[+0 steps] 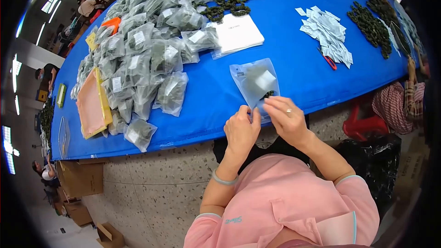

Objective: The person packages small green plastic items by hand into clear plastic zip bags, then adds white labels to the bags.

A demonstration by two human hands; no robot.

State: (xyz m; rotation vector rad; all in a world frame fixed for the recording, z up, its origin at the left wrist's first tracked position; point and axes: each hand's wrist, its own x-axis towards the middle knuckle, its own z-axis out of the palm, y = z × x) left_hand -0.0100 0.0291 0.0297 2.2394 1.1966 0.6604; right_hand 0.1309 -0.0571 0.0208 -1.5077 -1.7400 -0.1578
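A frosted plastic bag [248,80] lies on the blue table in front of me, holding something dark green and a white label. My left hand [242,128] pinches the lower left edge of this bag, thumb and fingers together. At the bag's lower opening is my right hand [287,118], its fingers bent over the edge beside some dark green beaded material; its fingertips partly hide what they touch. A stack of white bags [239,34] lies beyond the bag, with dark green rings [229,3] behind it.
Filled bags [151,50] are heaped at the left, beside a yellow-rimmed tray [94,103]. White packets [326,34] and red-handled scissors [328,60] lie at the right. A red stool [363,121] stands below the table edge [321,106]. A person in checked clothing [390,105] is at the far right.
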